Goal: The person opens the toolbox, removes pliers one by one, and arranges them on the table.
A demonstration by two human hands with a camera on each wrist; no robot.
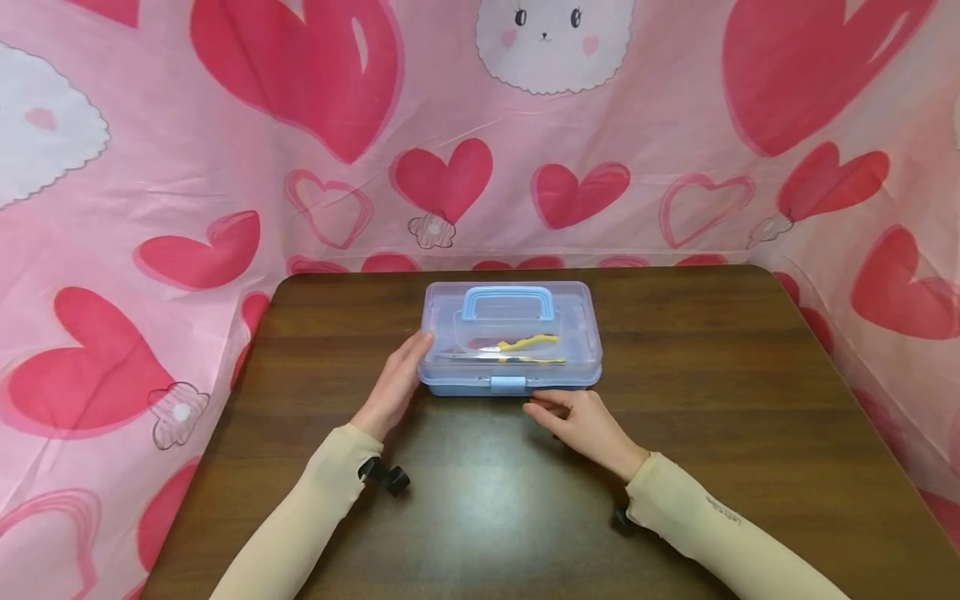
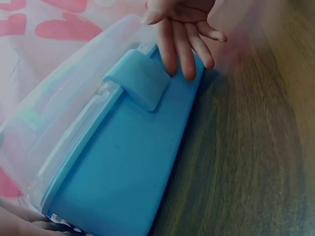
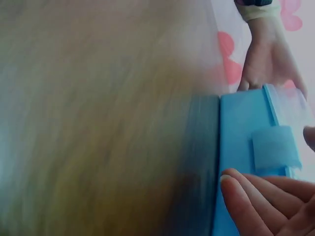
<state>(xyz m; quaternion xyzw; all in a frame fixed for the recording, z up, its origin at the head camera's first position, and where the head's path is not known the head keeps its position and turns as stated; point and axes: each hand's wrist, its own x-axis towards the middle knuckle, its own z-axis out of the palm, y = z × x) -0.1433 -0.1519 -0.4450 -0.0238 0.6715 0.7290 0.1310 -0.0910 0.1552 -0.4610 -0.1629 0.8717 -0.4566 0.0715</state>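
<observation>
A plastic storage box (image 1: 457,389) with a blue base and a clear lid stands on the table, its lid down. The blue handle (image 1: 508,292) lies on top, and the blue latch (image 1: 507,384) sits at the middle of the front rim. Through the lid shows a yellow-and-silver item (image 1: 528,342) that looks like scissors. My left hand (image 1: 397,379) rests along the box's left side with fingers extended. At the front, just right of the latch, my right hand (image 1: 585,423) has loosely bent fingers; the right fingertips (image 2: 189,73) overlap the front wall in the left wrist view.
The dark wooden table (image 1: 720,367) extends around the box on all sides. A pink cloth (image 1: 510,242) with hearts hangs behind and at both sides. Small black devices are strapped near both wrists, including one below the left cuff (image 1: 384,477).
</observation>
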